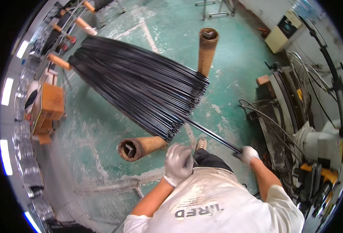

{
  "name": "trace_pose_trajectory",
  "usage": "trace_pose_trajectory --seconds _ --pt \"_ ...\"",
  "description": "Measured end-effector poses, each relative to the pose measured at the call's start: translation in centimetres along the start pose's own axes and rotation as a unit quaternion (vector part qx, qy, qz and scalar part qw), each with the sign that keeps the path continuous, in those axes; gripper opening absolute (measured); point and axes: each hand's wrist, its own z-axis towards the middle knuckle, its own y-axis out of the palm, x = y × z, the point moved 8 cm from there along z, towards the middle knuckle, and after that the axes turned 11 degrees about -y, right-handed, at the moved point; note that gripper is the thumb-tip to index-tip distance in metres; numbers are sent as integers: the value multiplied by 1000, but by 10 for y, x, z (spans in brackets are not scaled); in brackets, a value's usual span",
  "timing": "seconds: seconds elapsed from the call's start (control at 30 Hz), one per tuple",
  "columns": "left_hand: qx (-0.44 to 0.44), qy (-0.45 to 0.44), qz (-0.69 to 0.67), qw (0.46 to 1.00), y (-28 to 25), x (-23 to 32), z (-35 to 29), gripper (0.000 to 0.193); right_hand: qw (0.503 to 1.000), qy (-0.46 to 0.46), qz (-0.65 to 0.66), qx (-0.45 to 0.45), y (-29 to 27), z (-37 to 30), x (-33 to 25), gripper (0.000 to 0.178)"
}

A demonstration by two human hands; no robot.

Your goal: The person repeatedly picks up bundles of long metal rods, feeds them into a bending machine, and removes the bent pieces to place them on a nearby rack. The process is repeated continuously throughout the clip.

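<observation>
Rusty brown support tubes (208, 50) flanking a fanned bundle of black rods (140, 83) above green floor (237, 58), right hand (247, 153) closed around one slim, glossy pulled-out rod (212, 135), left hand (178, 163) loosely curled, holding nothing

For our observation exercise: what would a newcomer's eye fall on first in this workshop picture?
First, the big fan of thin black rods spread across the middle, lying between rust-brown posts above a worn green floor. Next, the gloved right hand at lower right, gripping the end of one rod drawn out of the bundle. The gloved left hand hovers near the rod ends.
</observation>
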Motion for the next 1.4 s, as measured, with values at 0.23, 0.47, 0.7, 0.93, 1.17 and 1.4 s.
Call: trace_pose_trajectory --seconds 0.23,0.47,0.7,0.93,1.17,1.4 --pt "-90 -550 -598 576 138 -208 -27 30 974 197 -46 104 71 -293 141 34" --pt "-108 -520 -687 497 128 -135 -17 15 890 188 -120 398 132 -364 148 13" --pt "-137 -477 -682 538 100 -5 -23 16 806 256 -79 527 183 -427 275 25" --pt "-277 -253 -740 559 88 200 21 13 437 542 160 699 336 -551 454 33" --pt "-393 -302 -623 606 275 372 -71 18 -61 -139 808 569 223 -437 379 39" --pt "-516 -195 -600 579 333 475 -31 36 -56 -67 747 660 287 -490 513 27"
